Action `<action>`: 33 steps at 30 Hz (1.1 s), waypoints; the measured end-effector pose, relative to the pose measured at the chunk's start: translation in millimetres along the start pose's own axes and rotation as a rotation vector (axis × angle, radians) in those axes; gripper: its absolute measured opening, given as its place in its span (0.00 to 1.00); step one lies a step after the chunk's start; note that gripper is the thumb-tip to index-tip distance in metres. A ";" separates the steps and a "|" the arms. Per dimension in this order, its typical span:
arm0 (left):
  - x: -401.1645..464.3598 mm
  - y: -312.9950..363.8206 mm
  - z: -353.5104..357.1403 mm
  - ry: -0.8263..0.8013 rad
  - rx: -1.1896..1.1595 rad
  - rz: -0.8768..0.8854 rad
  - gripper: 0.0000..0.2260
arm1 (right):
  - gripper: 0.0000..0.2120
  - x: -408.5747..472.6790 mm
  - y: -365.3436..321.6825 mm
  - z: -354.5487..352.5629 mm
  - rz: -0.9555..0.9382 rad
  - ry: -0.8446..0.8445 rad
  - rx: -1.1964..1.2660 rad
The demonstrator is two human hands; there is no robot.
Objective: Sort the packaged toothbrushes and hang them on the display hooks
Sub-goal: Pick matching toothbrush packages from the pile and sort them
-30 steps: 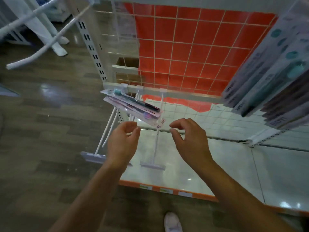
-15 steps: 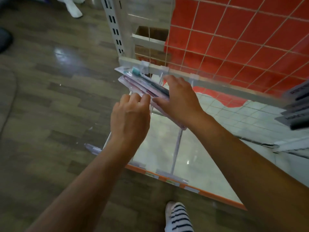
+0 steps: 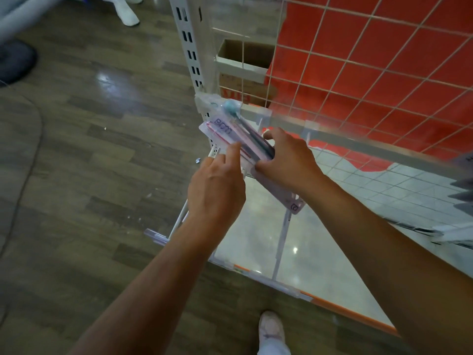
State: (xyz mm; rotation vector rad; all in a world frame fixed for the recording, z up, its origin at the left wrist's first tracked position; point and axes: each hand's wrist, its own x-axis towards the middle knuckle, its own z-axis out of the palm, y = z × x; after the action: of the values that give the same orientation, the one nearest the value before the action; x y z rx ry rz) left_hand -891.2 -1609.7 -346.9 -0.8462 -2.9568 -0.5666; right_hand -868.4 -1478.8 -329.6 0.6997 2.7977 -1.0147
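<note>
A small stack of packaged toothbrushes (image 3: 230, 129) hangs tilted at the left end of the white rail (image 3: 358, 142), the top pack showing a teal brush head. My right hand (image 3: 286, 160) grips the stack from the right, thumb under and fingers over its long edge. My left hand (image 3: 217, 190) reaches up from below, its index finger touching the packs' lower left edge. White display hooks (image 3: 284, 226) stick out toward me below the stack; one near my left wrist is partly hidden.
A white slotted upright (image 3: 190, 47) and a wire grid (image 3: 358, 60) over a red panel back the display. A cardboard box (image 3: 245, 73) sits behind the grid. More hanging packs (image 3: 463, 198) show at the right edge. A glossy base shelf (image 3: 332, 252) lies below; my shoe (image 3: 271, 329) stands on wood floor.
Both hands came up from below to the stack. My right hand closed on the packs, and my left hand's index finger went from curled to pointing against them. My view moved closer.
</note>
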 end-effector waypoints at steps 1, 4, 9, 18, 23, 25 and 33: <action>-0.1 -0.3 0.9 -0.026 -0.004 -0.016 0.22 | 0.27 -1.5 -0.5 -0.8 0.007 -0.026 0.019; -2.2 -0.5 3.6 -0.083 -0.026 -0.057 0.18 | 0.30 -4.6 -2.8 -3.7 0.074 -0.095 0.111; -4.3 0.2 6.6 -0.080 -0.113 -0.111 0.15 | 0.26 -2.3 2.9 -9.0 0.177 -0.119 0.238; -4.4 8.7 0.9 -0.073 -0.377 -0.225 0.14 | 0.20 -12.0 3.4 -6.4 0.189 -0.136 0.433; -10.9 10.5 -16.4 -0.024 -0.543 -0.164 0.14 | 0.25 -31.9 3.6 -13.0 0.269 -0.132 0.740; -16.7 11.4 -25.5 -0.011 -0.581 -0.120 0.14 | 0.24 -42.8 4.5 -14.5 0.288 -0.120 0.831; -50.6 7.0 -38.4 0.076 -0.589 0.196 0.21 | 0.23 -107.3 -1.7 -20.2 0.243 -0.123 1.136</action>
State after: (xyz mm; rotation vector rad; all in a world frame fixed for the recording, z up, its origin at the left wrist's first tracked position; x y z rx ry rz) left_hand -847.6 -1643.2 -314.4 -1.0937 -2.6093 -1.4498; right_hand -772.0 -1509.2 -288.4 0.9372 1.7435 -2.4295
